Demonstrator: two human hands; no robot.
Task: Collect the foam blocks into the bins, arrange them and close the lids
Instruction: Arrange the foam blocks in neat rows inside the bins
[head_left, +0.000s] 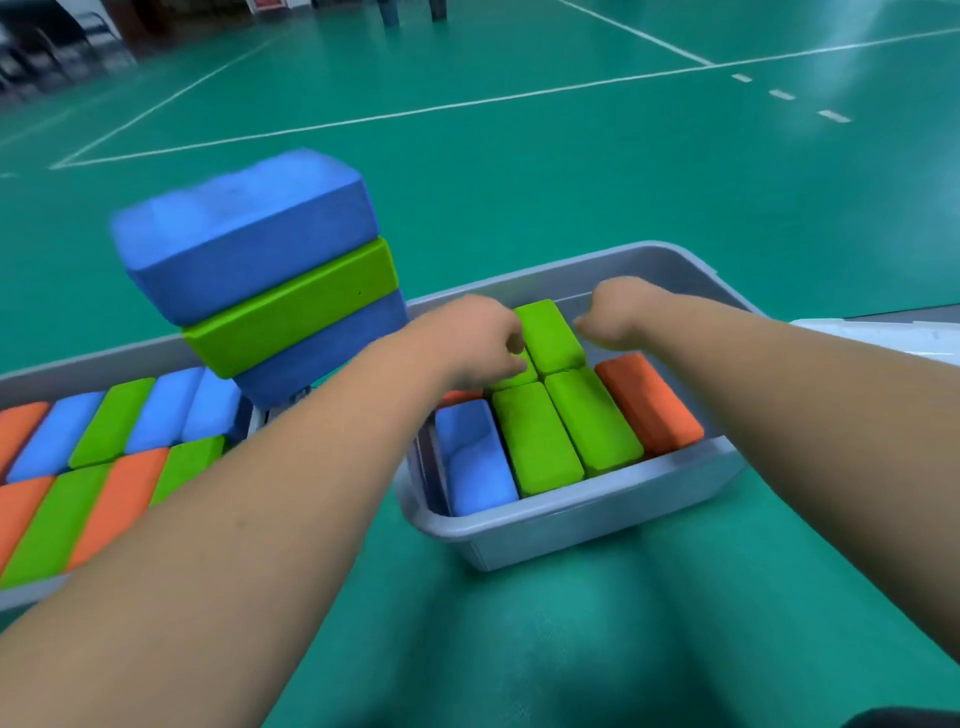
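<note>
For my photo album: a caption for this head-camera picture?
Two hands, left hand and right hand, settle a green foam block into the grey bin.

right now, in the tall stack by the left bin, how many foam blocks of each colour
blue: 2 (top blue block, bottom blue block)
green: 1 (middle green block)
total: 3

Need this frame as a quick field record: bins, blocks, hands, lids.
right bin: part filled; blue, green, orange blocks on edge
left bin: packed rows
stack: blue, green, blue, at left bin's right end
left hand: on far green block
right hand: at same block, grip unclear
lids: both bins open
</note>
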